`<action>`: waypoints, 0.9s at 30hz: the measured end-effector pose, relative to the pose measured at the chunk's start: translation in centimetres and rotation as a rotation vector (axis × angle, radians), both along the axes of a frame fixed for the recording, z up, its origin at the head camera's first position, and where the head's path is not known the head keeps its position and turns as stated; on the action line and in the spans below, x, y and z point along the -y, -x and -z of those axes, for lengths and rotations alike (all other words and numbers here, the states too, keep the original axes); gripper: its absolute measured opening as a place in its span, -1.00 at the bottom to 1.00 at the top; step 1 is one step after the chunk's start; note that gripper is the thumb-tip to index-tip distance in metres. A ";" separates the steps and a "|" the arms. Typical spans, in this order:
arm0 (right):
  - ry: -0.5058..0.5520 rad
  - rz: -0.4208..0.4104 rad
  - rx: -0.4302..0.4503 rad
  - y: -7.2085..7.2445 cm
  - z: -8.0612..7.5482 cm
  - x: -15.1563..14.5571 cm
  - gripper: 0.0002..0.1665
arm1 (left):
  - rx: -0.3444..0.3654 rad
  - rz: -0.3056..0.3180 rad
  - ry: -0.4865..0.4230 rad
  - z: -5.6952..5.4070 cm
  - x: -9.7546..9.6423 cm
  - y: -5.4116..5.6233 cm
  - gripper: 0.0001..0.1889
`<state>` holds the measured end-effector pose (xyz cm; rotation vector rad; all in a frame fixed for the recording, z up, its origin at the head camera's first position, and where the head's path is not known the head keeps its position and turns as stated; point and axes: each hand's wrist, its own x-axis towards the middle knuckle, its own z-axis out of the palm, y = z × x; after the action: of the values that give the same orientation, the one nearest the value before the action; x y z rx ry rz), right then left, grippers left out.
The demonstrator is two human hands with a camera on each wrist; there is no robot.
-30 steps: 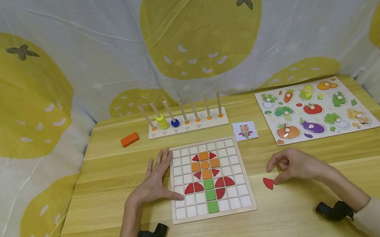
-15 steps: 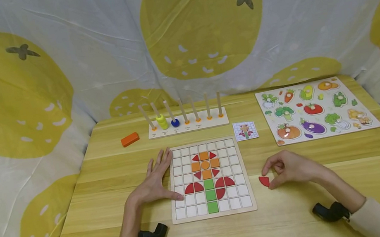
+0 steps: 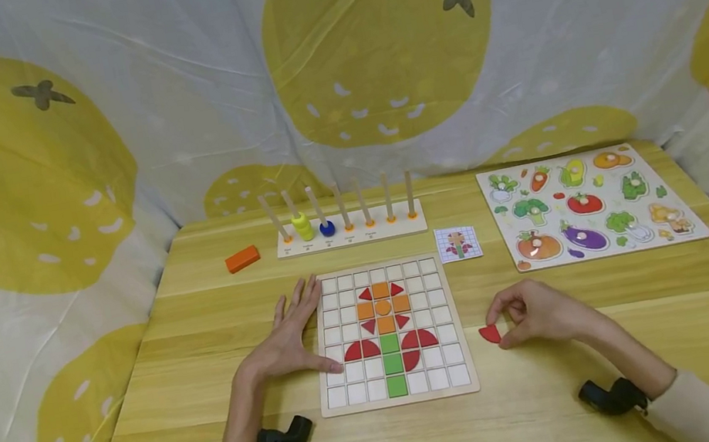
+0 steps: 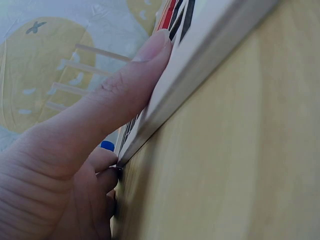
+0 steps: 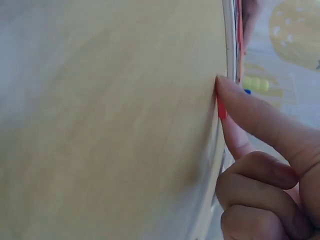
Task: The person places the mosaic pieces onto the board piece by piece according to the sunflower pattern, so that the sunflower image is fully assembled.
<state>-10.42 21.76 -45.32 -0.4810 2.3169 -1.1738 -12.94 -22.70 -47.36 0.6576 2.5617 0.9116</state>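
Note:
My left hand [image 3: 286,344] rests along the left edge of a wooden grid board [image 3: 325,406]; its thumb lies over the rim in the left wrist view. On the board, orange squares and an orange circle [image 3: 383,308] sit above a column of green squares [image 3: 393,364], with red triangles and red quarter circles around them. To the right of the board, my right hand [image 3: 542,313] pinches a loose red quarter-circle piece [image 3: 489,334] between thumb and index finger, low at the tabletop. The right wrist view shows the red piece [image 5: 221,107] edge-on, partly behind the thumb.
Behind the board stands a peg rack [image 3: 351,235] with yellow and blue beads. An orange block [image 3: 242,259] lies left of it, a pattern card [image 3: 458,243] right of it. A vegetable puzzle board [image 3: 594,204] lies at the back right. Patterned cloth hangs behind.
My right hand's index finger has come round the red quarter-circle piece. Hand and piece have shifted slightly left, nearer the board. The left hand has stayed in place.

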 end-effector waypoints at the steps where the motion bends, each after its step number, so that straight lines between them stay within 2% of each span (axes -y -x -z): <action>1: -0.014 0.009 -0.014 -0.1 -0.1 0.1 -0.70 | -0.001 0.000 -0.001 0.1 0.0 0.0 0.51; 6: -0.040 0.077 -0.099 -0.3 -0.8 1.3 -0.72 | 0.002 0.002 0.002 0.1 0.0 -0.1 0.51; 10: 0.006 0.111 -0.091 -0.4 -1.2 3.8 -0.74 | 0.003 -0.001 0.009 -0.1 -0.1 -0.1 0.51; 16: 0.067 0.060 -0.045 -1.2 -1.0 10.2 -0.78 | 0.001 0.000 0.022 -0.2 0.0 0.0 0.50; 20: 0.088 0.025 -0.045 -1.8 -0.9 13.8 -0.78 | -0.003 0.003 0.014 -0.1 0.0 0.0 0.49; 27: 0.016 0.046 -0.075 -2.4 -0.8 16.8 -0.76 | 0.000 -0.003 0.007 -0.1 -0.1 0.0 0.48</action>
<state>-8.06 4.95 -44.53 -0.4877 2.3957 -1.2154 -12.96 -22.60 -47.29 0.6525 2.5651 0.9034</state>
